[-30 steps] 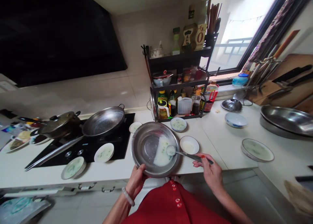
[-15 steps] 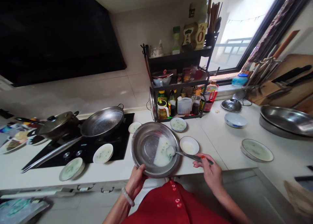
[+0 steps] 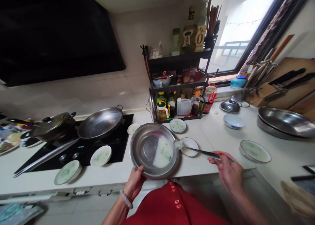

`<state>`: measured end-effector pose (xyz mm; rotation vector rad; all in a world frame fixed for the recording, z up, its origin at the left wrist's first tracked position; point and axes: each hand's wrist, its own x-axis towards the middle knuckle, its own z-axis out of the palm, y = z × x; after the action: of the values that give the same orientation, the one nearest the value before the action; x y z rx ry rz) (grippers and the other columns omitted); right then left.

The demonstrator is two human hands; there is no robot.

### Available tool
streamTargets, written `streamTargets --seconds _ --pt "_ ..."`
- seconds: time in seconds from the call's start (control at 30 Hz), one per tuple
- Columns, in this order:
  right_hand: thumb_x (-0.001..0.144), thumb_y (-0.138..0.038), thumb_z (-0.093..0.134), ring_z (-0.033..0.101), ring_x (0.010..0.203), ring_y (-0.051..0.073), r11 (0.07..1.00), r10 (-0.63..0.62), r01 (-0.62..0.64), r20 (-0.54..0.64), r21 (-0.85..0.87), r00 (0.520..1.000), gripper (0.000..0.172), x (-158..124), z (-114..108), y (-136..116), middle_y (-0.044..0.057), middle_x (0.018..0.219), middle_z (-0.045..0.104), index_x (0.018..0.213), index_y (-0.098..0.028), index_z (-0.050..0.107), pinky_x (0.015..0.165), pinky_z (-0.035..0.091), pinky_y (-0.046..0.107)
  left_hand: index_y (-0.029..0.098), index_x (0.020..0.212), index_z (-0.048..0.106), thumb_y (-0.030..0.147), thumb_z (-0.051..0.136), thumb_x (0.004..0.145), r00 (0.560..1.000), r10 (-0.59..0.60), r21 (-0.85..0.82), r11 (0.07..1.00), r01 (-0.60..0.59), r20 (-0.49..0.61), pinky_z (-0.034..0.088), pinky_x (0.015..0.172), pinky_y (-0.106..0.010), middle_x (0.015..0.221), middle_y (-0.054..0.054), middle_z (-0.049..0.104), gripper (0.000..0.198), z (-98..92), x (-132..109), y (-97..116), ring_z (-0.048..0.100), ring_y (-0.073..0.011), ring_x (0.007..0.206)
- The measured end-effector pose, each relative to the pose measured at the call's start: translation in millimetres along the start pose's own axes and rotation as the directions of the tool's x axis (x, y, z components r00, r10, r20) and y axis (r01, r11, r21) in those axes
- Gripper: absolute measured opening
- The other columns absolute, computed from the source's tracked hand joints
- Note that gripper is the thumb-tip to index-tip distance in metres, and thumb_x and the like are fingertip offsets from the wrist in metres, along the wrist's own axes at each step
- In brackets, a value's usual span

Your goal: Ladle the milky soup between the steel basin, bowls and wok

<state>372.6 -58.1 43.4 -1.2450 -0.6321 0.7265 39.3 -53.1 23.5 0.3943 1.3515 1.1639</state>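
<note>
My left hand [image 3: 136,183] grips the near rim of a large steel bowl [image 3: 140,143], tilted toward me, with pale batter flecked with green pooled at its right side. My right hand [image 3: 226,167] is closed on the handle of a metal ladle [image 3: 197,150]. The ladle's cup, filled with batter, hangs just past the bowl's right rim, over the edge of a small white dish [image 3: 191,143] on the counter.
Several small dishes of batter lie around: one [image 3: 178,125] by the black spice rack [image 3: 177,77], two [image 3: 100,155] near the black cooktop [image 3: 81,146], a plate [image 3: 255,151] at right. A wok [image 3: 99,122] and lidded pot [image 3: 52,123] are on the stove. Steel basins [image 3: 285,121] lie far right.
My right hand has moved right and lifted the filled ladle out of the bowl, bringing its cup over the small white dish. The left hand still holds the bowl's rim.
</note>
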Motion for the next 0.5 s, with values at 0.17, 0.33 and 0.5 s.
streamTargets --seconds 0.17,0.33,0.5 --pt "0.083 -0.041 0.061 0.069 0.056 0.021 0.988 -0.075 0.070 -0.030 -0.141 0.997 0.025 10 -26 -4 0.004 0.063 0.068 0.084 -0.016 0.065 0.057 0.058 0.031 0.016 0.075 0.053 0.004 0.058 0.067 1.000 -0.006 0.000 1.000 0.006 -0.022 0.045 0.050 -0.021 0.057 0.003 0.058 0.015 -1.7 2 0 0.052 -0.0097 0.048" --pt "0.087 -0.041 0.054 0.070 0.060 0.021 0.856 -0.268 0.354 0.264 -0.376 0.927 0.026 -1 -42 5 0.005 0.071 0.071 0.093 -0.020 0.068 0.062 0.060 0.034 0.016 0.075 0.053 0.003 0.057 0.067 1.000 -0.008 -0.007 1.000 0.008 -0.006 0.045 0.050 -0.021 0.057 0.003 0.058 0.015 -1.6 2 0 0.053 -0.0093 0.049" --pt "0.090 -0.033 0.053 0.072 0.073 0.021 0.762 -0.379 0.591 0.557 -0.266 0.739 0.021 -14 -43 11 0.010 0.099 0.073 0.097 -0.024 0.071 0.059 0.061 0.032 0.016 0.075 0.053 0.005 0.059 0.066 1.000 -0.016 0.001 1.000 0.016 -0.020 0.045 0.050 -0.021 0.056 0.003 0.058 0.015 -0.7 1 1 0.051 -0.0093 0.046"
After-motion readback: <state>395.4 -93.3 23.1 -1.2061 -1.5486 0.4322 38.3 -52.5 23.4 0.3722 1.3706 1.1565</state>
